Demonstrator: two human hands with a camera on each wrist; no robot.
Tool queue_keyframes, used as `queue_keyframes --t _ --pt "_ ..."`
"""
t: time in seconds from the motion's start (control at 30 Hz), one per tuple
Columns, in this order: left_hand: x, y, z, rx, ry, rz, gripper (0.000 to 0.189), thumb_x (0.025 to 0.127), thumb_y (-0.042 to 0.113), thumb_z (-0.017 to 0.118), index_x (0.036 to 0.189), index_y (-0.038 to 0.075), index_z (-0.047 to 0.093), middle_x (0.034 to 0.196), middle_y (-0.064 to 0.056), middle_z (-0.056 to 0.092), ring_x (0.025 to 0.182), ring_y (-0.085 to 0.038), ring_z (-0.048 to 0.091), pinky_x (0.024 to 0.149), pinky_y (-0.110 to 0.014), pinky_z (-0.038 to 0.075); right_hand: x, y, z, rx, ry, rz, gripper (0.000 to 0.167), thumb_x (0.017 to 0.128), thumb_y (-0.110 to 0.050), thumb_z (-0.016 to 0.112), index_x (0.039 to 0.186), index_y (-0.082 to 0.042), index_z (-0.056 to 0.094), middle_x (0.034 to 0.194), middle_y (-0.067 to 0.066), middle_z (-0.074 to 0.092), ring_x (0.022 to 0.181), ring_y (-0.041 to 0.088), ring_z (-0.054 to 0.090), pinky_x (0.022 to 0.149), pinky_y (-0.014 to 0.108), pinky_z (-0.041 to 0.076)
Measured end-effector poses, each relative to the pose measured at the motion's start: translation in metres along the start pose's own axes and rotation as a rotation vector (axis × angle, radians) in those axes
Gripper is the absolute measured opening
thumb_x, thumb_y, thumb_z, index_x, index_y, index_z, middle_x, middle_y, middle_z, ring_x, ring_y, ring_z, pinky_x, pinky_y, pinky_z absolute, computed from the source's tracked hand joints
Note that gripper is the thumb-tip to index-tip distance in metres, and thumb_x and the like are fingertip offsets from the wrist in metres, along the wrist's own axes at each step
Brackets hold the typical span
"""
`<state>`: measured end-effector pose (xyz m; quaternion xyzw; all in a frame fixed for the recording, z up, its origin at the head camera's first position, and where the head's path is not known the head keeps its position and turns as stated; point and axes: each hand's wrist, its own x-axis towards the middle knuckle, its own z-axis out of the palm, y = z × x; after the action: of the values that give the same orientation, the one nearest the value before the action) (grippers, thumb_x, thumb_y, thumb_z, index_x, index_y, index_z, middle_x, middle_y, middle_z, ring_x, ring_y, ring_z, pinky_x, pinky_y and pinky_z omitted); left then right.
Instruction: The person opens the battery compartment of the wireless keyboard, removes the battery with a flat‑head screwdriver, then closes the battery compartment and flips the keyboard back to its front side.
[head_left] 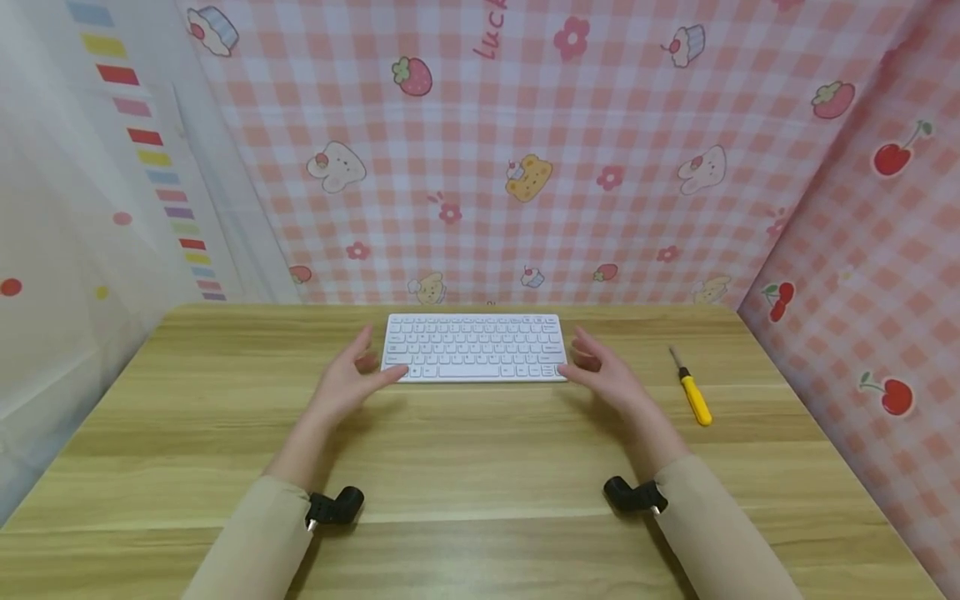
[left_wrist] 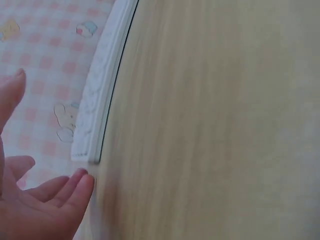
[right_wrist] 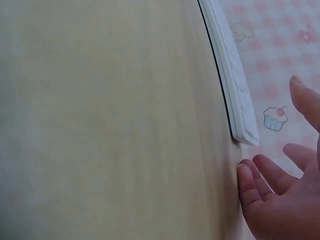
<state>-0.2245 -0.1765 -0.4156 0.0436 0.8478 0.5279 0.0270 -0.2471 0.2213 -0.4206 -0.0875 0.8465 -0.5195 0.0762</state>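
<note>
A white keyboard (head_left: 474, 348) lies flat near the back edge of the wooden table. At its left end is my left hand (head_left: 350, 377), thumb stretched over the near corner, fingers apart and loosely bent. My right hand (head_left: 606, 375) mirrors it at the other end. In the left wrist view, a small gap separates the left fingertips (left_wrist: 86, 182) from the keyboard's end (left_wrist: 92, 145). The right wrist view likewise shows the right fingertips (right_wrist: 245, 172) just short of the keyboard (right_wrist: 237, 100). Neither hand grips anything.
A screwdriver with a yellow handle (head_left: 696, 400) lies on the table (head_left: 480, 467) to the right of my right hand. Behind the table hangs a pink checked curtain (head_left: 480, 233). Each sleeve carries a black wrist camera (head_left: 335, 506).
</note>
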Motion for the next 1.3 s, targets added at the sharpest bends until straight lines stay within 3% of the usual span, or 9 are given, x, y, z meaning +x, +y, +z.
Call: queue_keyframes --t 0.2,0.33,0.47,0.6,0.87,1.0,1.13,1.3 --pt "0.01 -0.009 -0.001 -0.064 -0.031 -0.006 0.099 0.088 0.031 0.077 0.159 0.006 0.012 0.153 -0.032 0.028 0.133 -0.043 0.042 0.108 -0.05 0.037 0.011 0.005 -0.001 0.01 -0.008 0.03 0.083 0.095 -0.022 0.069 0.158 -0.004 0.018 0.151 0.028 0.035 0.132 0.042 0.042 0.112 0.053 0.03" --pt "0.014 -0.013 -0.001 -0.106 -0.054 0.023 0.096 0.089 0.021 0.076 0.158 0.001 0.012 0.148 -0.033 0.037 0.128 -0.041 0.049 0.107 -0.048 0.04 0.016 0.007 0.0 0.019 -0.011 0.037 0.083 0.095 -0.021 0.069 0.157 -0.003 0.018 0.151 0.027 0.037 0.129 0.04 0.046 0.109 0.051 0.034" --pt "0.018 -0.014 0.001 -0.118 -0.069 0.058 0.094 0.089 0.016 0.076 0.156 -0.002 0.013 0.143 -0.029 0.047 0.118 -0.036 0.056 0.098 -0.035 0.046 0.018 0.007 0.002 0.017 -0.015 0.028 0.082 0.094 -0.018 0.07 0.157 -0.002 0.019 0.15 0.026 0.04 0.125 0.038 0.048 0.105 0.046 0.038" --pt "0.019 -0.015 0.003 -0.129 -0.05 0.059 0.089 0.088 0.013 0.076 0.156 -0.002 0.019 0.138 -0.028 0.052 0.113 -0.034 0.056 0.086 -0.022 0.046 0.02 0.007 0.004 0.028 -0.01 0.017 0.081 0.094 -0.014 0.069 0.156 0.001 0.02 0.147 0.026 0.043 0.124 0.037 0.05 0.104 0.043 0.04" --pt "0.019 -0.015 0.005 -0.166 -0.033 0.045 0.079 0.085 0.006 0.077 0.149 -0.008 0.034 0.134 -0.031 0.053 0.115 -0.038 0.053 0.081 -0.017 0.047 0.02 0.009 0.002 0.089 0.004 0.034 0.074 0.093 -0.004 0.067 0.153 0.004 0.025 0.139 0.03 0.049 0.127 0.04 0.047 0.109 0.045 0.036" --pt "0.018 -0.016 0.004 -0.12 -0.043 0.041 0.077 0.084 0.006 0.078 0.147 -0.008 0.038 0.132 -0.029 0.055 0.111 -0.034 0.054 0.081 -0.018 0.046 0.017 0.01 0.001 0.081 -0.001 0.042 0.072 0.092 -0.005 0.069 0.151 0.006 0.03 0.133 0.03 0.053 0.117 0.034 0.052 0.101 0.034 0.043" --pt "0.017 -0.015 -0.001 -0.068 -0.059 0.047 0.071 0.082 0.005 0.078 0.143 -0.01 0.044 0.116 -0.025 0.062 0.097 -0.027 0.055 0.078 -0.022 0.046 0.014 0.011 0.001 0.08 -0.012 0.016 0.068 0.091 -0.003 0.07 0.148 0.008 0.035 0.124 0.028 0.056 0.101 0.022 0.054 0.085 0.021 0.046" --pt "0.01 -0.015 -0.007 -0.02 -0.1 0.057 0.065 0.08 0.006 0.08 0.137 -0.01 0.052 0.1 -0.017 0.061 0.088 -0.024 0.053 0.074 -0.024 0.046 0.005 0.006 -0.001 0.137 -0.041 -0.016 0.066 0.09 0.0 0.07 0.147 0.008 0.038 0.119 0.023 0.055 0.094 0.015 0.054 0.079 0.017 0.048"
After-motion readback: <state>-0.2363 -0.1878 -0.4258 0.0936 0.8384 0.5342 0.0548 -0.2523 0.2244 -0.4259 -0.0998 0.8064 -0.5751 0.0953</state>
